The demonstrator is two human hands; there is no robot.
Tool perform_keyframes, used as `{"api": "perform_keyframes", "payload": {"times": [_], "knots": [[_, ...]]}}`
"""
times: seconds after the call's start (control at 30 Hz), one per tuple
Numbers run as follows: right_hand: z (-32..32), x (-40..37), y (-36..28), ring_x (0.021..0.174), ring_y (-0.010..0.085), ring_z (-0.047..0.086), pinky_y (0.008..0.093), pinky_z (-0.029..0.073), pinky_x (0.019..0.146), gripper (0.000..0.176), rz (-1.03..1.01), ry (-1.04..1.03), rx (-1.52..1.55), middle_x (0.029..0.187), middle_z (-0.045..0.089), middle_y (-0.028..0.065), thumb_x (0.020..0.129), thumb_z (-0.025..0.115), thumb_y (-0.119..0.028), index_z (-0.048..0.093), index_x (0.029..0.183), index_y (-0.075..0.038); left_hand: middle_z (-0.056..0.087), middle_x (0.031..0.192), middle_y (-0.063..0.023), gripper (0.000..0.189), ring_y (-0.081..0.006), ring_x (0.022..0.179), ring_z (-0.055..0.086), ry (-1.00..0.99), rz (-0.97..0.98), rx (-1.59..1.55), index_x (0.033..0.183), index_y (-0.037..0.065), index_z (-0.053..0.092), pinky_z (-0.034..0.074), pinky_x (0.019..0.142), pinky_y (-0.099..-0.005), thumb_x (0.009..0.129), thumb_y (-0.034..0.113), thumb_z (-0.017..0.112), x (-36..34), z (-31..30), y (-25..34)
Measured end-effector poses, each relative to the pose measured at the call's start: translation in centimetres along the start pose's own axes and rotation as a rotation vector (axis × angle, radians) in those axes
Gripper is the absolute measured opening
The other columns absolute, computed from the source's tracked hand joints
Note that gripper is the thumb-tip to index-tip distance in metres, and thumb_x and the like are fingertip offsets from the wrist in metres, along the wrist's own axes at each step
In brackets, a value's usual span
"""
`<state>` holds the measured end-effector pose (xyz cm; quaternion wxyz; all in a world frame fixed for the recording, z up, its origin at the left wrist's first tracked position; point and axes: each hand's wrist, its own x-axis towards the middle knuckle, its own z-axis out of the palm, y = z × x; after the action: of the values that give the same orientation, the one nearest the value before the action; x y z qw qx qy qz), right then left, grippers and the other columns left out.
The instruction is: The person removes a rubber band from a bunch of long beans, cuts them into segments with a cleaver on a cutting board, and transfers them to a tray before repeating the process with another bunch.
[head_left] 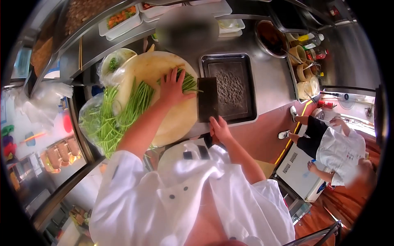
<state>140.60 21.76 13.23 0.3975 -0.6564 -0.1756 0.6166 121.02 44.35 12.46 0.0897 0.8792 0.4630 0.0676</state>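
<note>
My left hand (174,88) lies with fingers spread over a bunch of cut green stalks (188,82) on the round cutting board (174,127). My right hand (221,130) is closed round the handle of a cleaver (207,100). Its broad dark blade is between the board's right edge and a metal tray (253,102), overlapping both in this view. More long green stalks (141,98) lie on the left part of the board. Another heap of stalks (108,127) spills from a clear plastic bag beside the board.
A bowl with chopped greens (119,55) stands behind the board. Food containers (123,22) line the back shelf. At the right are a steel bowl (271,39) and several seasoning pots (303,71). A person in white (342,151) is by a white chest (301,172) at right.
</note>
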Motion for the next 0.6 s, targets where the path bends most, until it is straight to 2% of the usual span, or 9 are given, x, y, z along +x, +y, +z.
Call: {"api": "perform_keyframes", "payload": {"times": [0.2, 0.27, 0.4, 0.47, 0.6], "knots": [[2.8, 2.0, -1.6, 0.052, 0.0116, 0.052, 0.0286, 0.043, 0.048, 0.027, 0.046, 0.016, 0.002, 0.069, 0.053, 0.0005, 0.107, 0.061, -0.029, 0.051, 0.096, -0.007, 0.041, 0.156, -0.0205, 0.106, -0.0429, 0.139, 0.043, 0.115, 0.050, -0.092, 0.152, 0.011, 0.050, 0.029, 0.117, -0.0618, 0.069, 0.071, 0.080, -1.5, 0.2, 0.1], [4.2, 2.9, -1.3, 0.052, 0.0117, 0.051, 0.0291, 0.042, 0.048, 0.027, 0.047, 0.028, -0.026, 0.069, 0.053, 0.0007, 0.107, 0.061, -0.030, 0.051, 0.096, -0.007, 0.045, 0.153, -0.0206, 0.097, -0.0432, 0.135, 0.046, 0.217, 0.069, -0.129, 0.148, 0.011, 0.055, 0.030, 0.115, -0.0620, 0.072, 0.066, 0.080, -1.7, 0.4, 0.2], [8.6, 2.9, -2.6, 0.052, 0.0123, 0.051, 0.0314, 0.043, 0.047, 0.025, 0.026, -0.023, -0.057, 0.070, 0.053, 0.0009, 0.107, 0.060, -0.028, 0.051, 0.098, -0.006, 0.048, 0.150, -0.0198, 0.082, -0.0405, 0.137, 0.047, 0.287, 0.035, -0.201, 0.145, 0.015, 0.059, 0.030, 0.116, -0.0621, 0.080, 0.063, 0.076, -1.9, 1.1, 0.3], [10.9, 2.8, -3.2, 0.052, 0.0127, 0.051, 0.0319, 0.043, 0.047, 0.023, 0.075, -0.025, -0.002, 0.071, 0.052, 0.0010, 0.107, 0.058, -0.026, 0.050, 0.100, -0.006, 0.053, 0.145, -0.0187, 0.068, -0.0407, 0.130, 0.053, 0.403, -0.003, -0.262, 0.139, 0.017, 0.064, 0.036, 0.113, -0.0586, 0.083, 0.052, 0.077, -2.0, 1.4, 0.2], [11.9, 3.1, -1.8, 0.051, 0.0132, 0.050, 0.0335, 0.046, 0.048, 0.021, 0.043, -0.042, 0.061, 0.070, 0.051, 0.0006, 0.107, 0.058, -0.025, 0.050, 0.104, -0.006, 0.055, 0.143, -0.0171, 0.060, -0.0409, 0.125, 0.055, 0.467, -0.004, -0.340, 0.137, 0.016, 0.064, 0.042, 0.106, -0.0540, 0.084, 0.041, 0.078, -2.0, 1.7, 0.0]]}}
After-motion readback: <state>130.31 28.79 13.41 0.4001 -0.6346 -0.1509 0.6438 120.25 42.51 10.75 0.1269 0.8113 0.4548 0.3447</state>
